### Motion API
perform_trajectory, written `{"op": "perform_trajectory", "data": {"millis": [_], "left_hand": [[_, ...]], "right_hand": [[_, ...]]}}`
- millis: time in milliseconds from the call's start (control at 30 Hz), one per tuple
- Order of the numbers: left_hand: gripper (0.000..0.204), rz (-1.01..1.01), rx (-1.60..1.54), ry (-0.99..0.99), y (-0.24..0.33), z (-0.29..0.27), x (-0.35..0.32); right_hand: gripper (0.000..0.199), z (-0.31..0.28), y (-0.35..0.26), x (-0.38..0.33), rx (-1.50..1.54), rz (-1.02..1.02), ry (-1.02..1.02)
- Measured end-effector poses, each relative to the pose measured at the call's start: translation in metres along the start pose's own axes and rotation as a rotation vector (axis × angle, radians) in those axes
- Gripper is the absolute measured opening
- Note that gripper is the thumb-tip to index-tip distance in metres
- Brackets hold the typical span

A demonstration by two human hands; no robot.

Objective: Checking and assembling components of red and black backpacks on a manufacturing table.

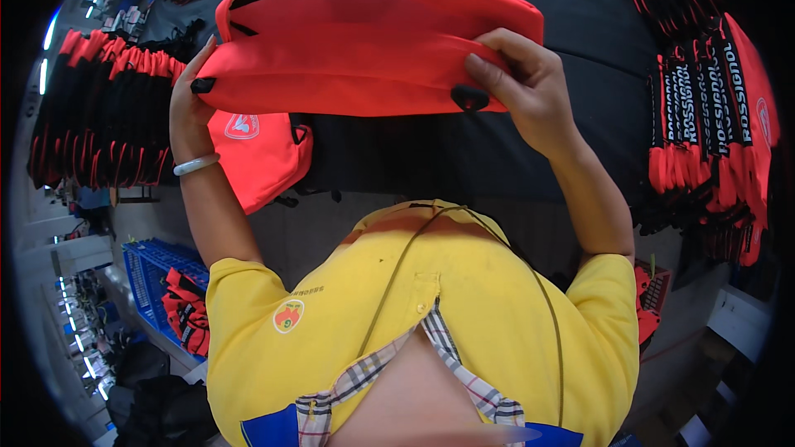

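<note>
Your left hand and right hand hold opposite ends of the red bag above the black tabletop, so loosening either grip could let it sag.

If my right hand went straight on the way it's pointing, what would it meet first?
Probably the red bag, which your right hand grips; depth beyond it is hard to judge.

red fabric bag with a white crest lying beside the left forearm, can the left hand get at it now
Probably not as things stand: the left hand is supporting the left end of the open red fabric bag. The crested bag lies close by, its front partly exposed.
</note>
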State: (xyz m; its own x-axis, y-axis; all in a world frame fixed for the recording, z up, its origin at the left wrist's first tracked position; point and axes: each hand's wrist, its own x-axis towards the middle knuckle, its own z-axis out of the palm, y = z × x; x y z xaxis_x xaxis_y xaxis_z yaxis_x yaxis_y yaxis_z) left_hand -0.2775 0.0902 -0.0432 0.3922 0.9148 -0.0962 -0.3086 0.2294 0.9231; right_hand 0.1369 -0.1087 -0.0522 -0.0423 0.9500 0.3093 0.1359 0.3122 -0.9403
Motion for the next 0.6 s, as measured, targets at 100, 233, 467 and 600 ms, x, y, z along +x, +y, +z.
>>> {"op": "perform_trajectory", "data": {"millis": [100,233,467,600], "left_hand": [[0.033,0.047,0.040,0.027,-0.002,-0.005,0.006],[0.034,0.039,0.094,0.098,0.001,-0.012,0.008],[0.030,-0.027,-0.064,0.060,0.000,-0.004,0.009],[0.029,-0.031,-0.098,0.070,-0.001,0.005,0.012]], "right_hand": [[0.023,0.002,0.006,0.010,0.346,0.131,-0.013],[0.026,0.005,0.010,0.015,0.431,0.210,-0.014],[0.033,0.005,0.004,0.006,0.229,-0.056,0.086],[0.039,0.002,0.015,0.012,-0.226,-0.484,0.118]]}}
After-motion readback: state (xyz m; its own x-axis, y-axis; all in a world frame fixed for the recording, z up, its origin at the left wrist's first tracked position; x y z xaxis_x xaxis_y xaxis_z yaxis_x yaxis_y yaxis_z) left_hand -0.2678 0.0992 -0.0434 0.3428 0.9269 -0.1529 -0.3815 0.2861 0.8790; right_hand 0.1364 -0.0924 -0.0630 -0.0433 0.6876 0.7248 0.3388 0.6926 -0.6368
